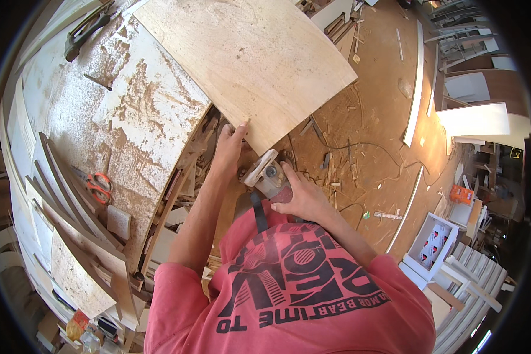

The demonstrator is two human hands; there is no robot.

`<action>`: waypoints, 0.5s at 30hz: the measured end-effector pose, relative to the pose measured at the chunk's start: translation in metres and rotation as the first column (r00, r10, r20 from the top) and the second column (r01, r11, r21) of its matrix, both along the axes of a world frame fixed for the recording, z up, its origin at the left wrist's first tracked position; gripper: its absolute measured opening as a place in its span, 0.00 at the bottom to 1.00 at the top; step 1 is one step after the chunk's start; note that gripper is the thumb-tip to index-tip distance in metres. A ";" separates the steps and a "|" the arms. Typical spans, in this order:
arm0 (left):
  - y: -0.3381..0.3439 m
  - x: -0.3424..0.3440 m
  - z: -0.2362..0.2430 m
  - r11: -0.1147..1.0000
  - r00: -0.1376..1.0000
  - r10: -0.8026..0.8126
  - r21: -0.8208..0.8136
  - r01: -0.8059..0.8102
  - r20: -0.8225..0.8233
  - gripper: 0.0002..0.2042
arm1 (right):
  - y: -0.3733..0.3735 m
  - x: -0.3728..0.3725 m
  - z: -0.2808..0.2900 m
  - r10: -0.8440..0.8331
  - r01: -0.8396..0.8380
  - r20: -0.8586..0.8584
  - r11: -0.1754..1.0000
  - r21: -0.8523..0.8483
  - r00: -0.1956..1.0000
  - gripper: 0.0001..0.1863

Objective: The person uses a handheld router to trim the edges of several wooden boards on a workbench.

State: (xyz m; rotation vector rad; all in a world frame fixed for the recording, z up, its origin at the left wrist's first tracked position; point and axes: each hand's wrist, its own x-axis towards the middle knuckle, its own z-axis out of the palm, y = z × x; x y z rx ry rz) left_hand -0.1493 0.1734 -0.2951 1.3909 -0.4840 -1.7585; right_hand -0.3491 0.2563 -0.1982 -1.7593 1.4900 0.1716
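- The left hand (229,144) pressed flat, fingers spread, on the plywood sheet's (248,56) near corner, overhanging the dusty workbench (100,118).
- The right hand (301,197) gripped what looked like a power trimmer (265,174) at that edge.
- Trimming seemed underway; next called for steady guiding along the edge.

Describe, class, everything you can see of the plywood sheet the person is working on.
The plywood sheet is a large, thin, pale tan panel with faint grain and a few small dark specks. It lies flat, overhanging the edge of a sawdust-covered white workbench, its near corner jutting out over the littered floor. The left hand presses on its near edge with the fingers. The right hand holds a small power tool at that corner. Its far end runs out of view.
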 end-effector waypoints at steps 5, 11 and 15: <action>0.016 0.033 0.012 0.981 0.983 0.183 -0.060 -0.183 -0.008 0.19 | -0.006 -0.034 0.015 -0.110 0.111 0.223 0.994 0.009 0.969 0.58; 0.014 0.097 0.086 0.878 0.881 0.470 -0.137 -0.459 0.058 0.25 | -0.019 -0.083 0.039 -0.324 0.327 0.314 0.944 0.046 0.892 0.59; 0.005 0.152 0.146 0.896 0.901 0.407 -0.254 -0.363 0.151 0.19 | -0.032 -0.118 0.028 -0.346 0.392 0.406 0.919 -0.033 0.846 0.60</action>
